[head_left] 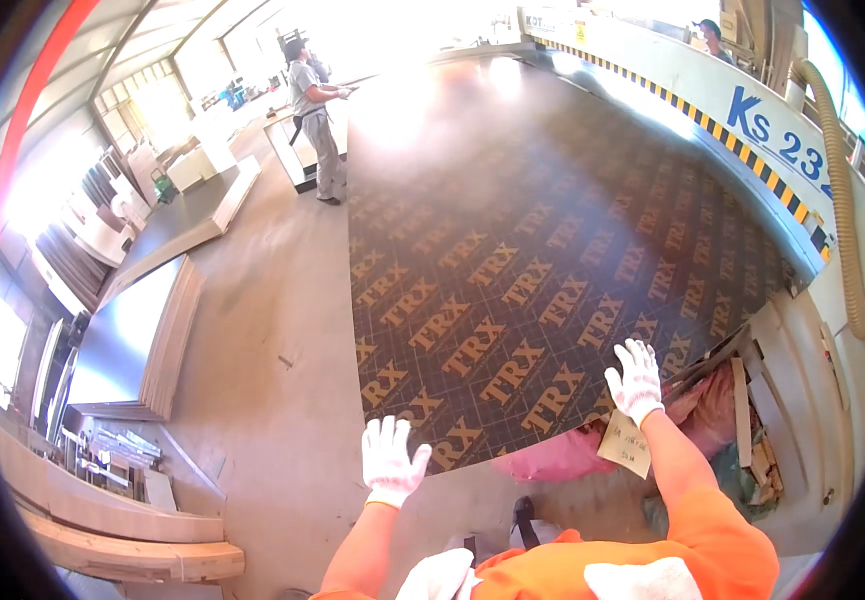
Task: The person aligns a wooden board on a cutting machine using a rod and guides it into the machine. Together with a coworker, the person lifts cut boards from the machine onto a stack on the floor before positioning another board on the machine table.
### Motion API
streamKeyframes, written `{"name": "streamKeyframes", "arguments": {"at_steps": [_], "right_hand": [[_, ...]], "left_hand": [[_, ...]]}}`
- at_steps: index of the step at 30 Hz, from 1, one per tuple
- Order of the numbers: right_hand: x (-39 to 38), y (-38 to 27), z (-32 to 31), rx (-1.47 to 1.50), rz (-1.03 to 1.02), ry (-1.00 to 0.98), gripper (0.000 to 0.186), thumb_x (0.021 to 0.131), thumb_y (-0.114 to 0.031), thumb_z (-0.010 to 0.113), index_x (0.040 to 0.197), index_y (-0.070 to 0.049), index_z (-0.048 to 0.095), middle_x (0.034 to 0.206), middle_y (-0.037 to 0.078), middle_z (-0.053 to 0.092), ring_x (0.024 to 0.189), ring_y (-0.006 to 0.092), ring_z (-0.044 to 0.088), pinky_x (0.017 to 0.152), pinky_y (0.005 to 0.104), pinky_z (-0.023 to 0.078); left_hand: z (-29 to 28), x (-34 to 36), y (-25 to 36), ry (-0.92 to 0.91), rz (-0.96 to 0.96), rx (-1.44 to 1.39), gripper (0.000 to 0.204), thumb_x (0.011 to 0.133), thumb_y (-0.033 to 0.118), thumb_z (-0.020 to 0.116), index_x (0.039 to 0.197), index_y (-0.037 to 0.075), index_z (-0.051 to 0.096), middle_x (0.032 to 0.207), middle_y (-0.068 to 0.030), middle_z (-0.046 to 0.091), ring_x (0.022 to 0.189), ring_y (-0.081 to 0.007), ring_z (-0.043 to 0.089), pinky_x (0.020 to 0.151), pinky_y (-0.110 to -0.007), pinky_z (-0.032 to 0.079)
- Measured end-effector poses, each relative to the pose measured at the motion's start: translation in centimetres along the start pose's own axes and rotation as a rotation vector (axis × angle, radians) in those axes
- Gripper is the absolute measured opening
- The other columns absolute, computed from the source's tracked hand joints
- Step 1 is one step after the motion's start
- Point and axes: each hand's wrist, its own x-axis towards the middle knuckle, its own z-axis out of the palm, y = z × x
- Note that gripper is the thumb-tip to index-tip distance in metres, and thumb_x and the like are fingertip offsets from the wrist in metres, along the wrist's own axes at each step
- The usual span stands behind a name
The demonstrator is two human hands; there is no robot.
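A large dark brown panel (512, 260) with repeated lighter printing reaches from just in front of me far toward the back. My left hand (392, 458), in a white work glove, is at the panel's near left corner with its fingers spread. Farther right, my right hand (636, 380), gloved the same way, lies over the panel's near edge, fingers stretched out. Neither hand has anything in its grasp. Just below the right hand, a tan paper tag (625, 447) with handwriting hangs by the panel's edge.
Along the right runs a long white machine beam (692, 95) with a yellow-black striped edge and a ribbed hose (837, 190). Pink sheeting (552, 455) lies under the panel. Stacked boards (137, 340) and timber (132, 550) stand left. One co-worker (317, 120) stands far left, another (712, 42) behind the beam.
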Motion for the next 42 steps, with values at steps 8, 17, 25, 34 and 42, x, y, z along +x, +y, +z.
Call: {"name": "streamKeyframes", "arguments": {"at_steps": [8, 17, 25, 34, 42], "right_hand": [[7.8, 0.2, 3.1, -0.129, 0.216, -0.051, 0.067, 0.102, -0.043, 0.058, 0.153, 0.001, 0.05, 0.166, 0.022, 0.041, 0.158, 0.0379, 0.031, 0.133, 0.0486, 0.015], [15.9, 1.1, 3.8, -0.204, 0.266, -0.063, 0.066, 0.107, -0.042, 0.052, 0.157, 0.0, 0.045, 0.168, 0.022, 0.038, 0.158, 0.0371, 0.03, 0.133, 0.0451, 0.016], [21.8, 5.5, 5.1, -0.255, 0.247, -0.081, 0.067, 0.109, -0.047, 0.045, 0.158, -0.001, 0.044, 0.17, 0.018, 0.036, 0.159, 0.0339, 0.028, 0.133, 0.0448, 0.015], [24.9, 9.5, 6.0, -0.27, 0.211, -0.06, 0.066, 0.11, -0.047, 0.041, 0.157, -0.002, 0.047, 0.168, 0.019, 0.039, 0.158, 0.0343, 0.03, 0.133, 0.0466, 0.015], [26.3, 12.1, 6.6, -0.285, 0.222, -0.079, 0.068, 0.109, -0.049, 0.04, 0.159, -0.003, 0.046, 0.169, 0.019, 0.037, 0.159, 0.034, 0.029, 0.132, 0.0463, 0.014]], "left_hand": [[4.3, 8.9, 2.2, -0.017, -0.032, 0.024, 0.071, 0.09, 0.051, 0.07, 0.139, 0.001, 0.062, 0.15, -0.0256, 0.054, 0.145, -0.0456, 0.044, 0.123, -0.06, 0.03], [7.9, 17.7, 5.0, 0.029, -0.06, -0.153, 0.072, 0.089, 0.048, 0.073, 0.14, -0.001, 0.06, 0.147, -0.0263, 0.055, 0.143, -0.0461, 0.045, 0.123, -0.063, 0.028], [10.9, 23.6, 7.3, -0.013, -0.125, -0.17, 0.069, 0.091, 0.046, 0.072, 0.141, 0.0, 0.061, 0.15, -0.0228, 0.054, 0.146, -0.043, 0.043, 0.123, -0.062, 0.03], [13.2, 26.9, 9.6, 0.073, -0.121, -0.17, 0.065, 0.084, 0.042, 0.078, 0.133, 0.0, 0.066, 0.146, -0.0202, 0.059, 0.142, -0.0409, 0.049, 0.119, -0.064, 0.036], [15.5, 28.4, 10.6, 0.112, -0.12, -0.21, 0.063, 0.084, 0.04, 0.078, 0.131, -0.001, 0.067, 0.145, -0.0195, 0.059, 0.142, -0.0404, 0.049, 0.118, -0.063, 0.036]]}}
